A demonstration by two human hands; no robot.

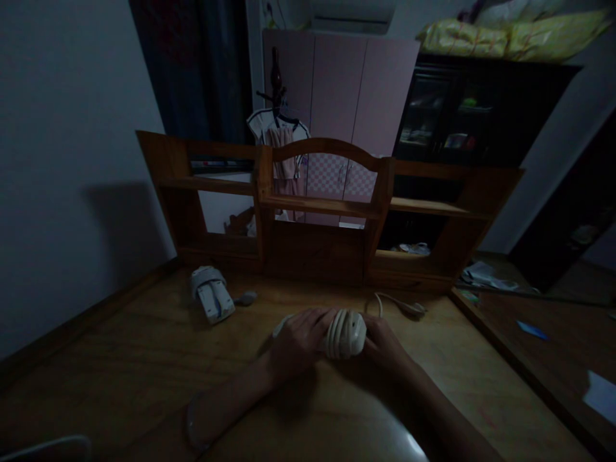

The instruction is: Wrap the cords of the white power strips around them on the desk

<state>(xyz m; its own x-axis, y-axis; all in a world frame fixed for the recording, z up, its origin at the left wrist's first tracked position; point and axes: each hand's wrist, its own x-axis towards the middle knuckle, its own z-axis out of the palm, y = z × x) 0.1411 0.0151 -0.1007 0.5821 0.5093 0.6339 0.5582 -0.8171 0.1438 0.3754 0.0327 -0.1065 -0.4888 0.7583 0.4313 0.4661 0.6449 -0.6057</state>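
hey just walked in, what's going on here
Someone at a desk has a pale power strip, or what looks like one, in their hands. The left hand grips it, and several turns of cord are wrapped around it. The right hand is at its right end, fingers mostly hidden. A loose bit of cord ends in a plug on the desk. Another wrapped strip lies to the left, near the shelf.

No legible text or labels anywhere
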